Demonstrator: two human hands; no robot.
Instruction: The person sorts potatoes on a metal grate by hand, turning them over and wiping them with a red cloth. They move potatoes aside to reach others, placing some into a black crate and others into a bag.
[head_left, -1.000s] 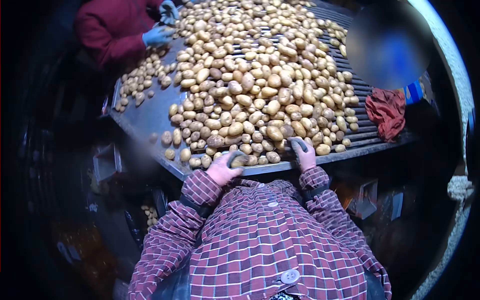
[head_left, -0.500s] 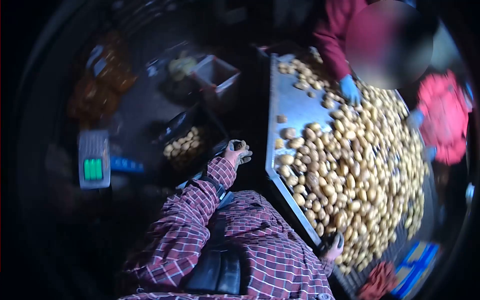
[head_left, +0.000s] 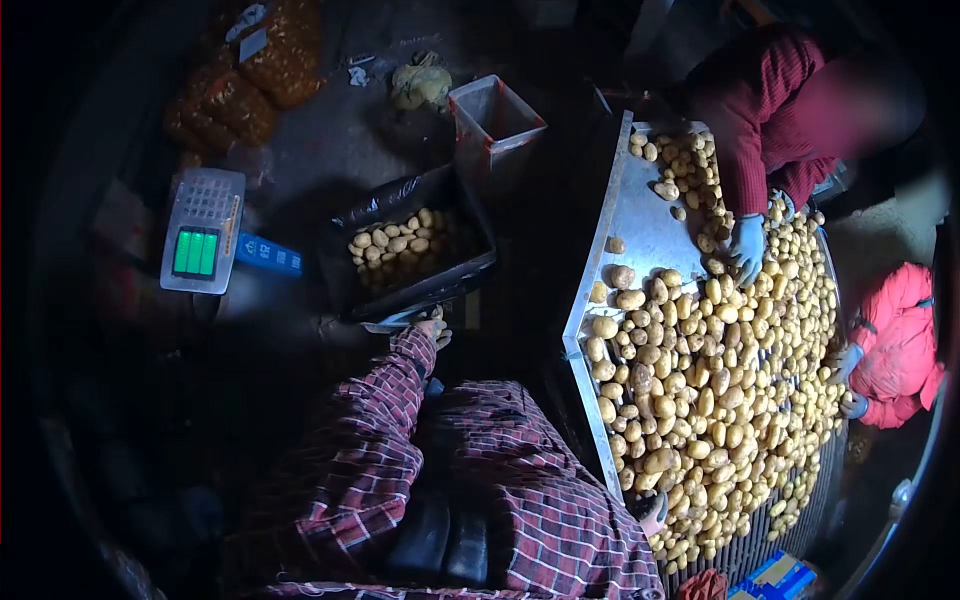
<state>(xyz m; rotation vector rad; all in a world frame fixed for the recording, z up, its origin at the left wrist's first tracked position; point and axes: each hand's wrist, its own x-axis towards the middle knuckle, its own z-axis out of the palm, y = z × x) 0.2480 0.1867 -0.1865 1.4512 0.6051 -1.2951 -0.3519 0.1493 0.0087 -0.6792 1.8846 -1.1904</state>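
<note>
My left hand (head_left: 436,328) is closed at the near edge of a black-lined box (head_left: 470,268). Something small shows between its fingers, too unclear to name. Inside the box lies a heap of potatoes (head_left: 392,243). My right hand (head_left: 654,514) is beside the lower left edge of the sorting table (head_left: 590,400), next to the many potatoes (head_left: 720,390) spread over it. That hand is partly hidden by my body and dark, and its fingers cannot be made out clearly.
A scale display (head_left: 196,252) with green digits stands left of the box. Beyond are an empty-looking bin (head_left: 497,115) and orange net sacks (head_left: 240,90). Two people work across the table: gloved hands (head_left: 748,248) at its far side, a red-jacketed person (head_left: 895,345) at right.
My left hand has moved left and down to the box edge. The view has shifted, and the far co-worker now leans over the table with both gloved hands near the potatoes.
</note>
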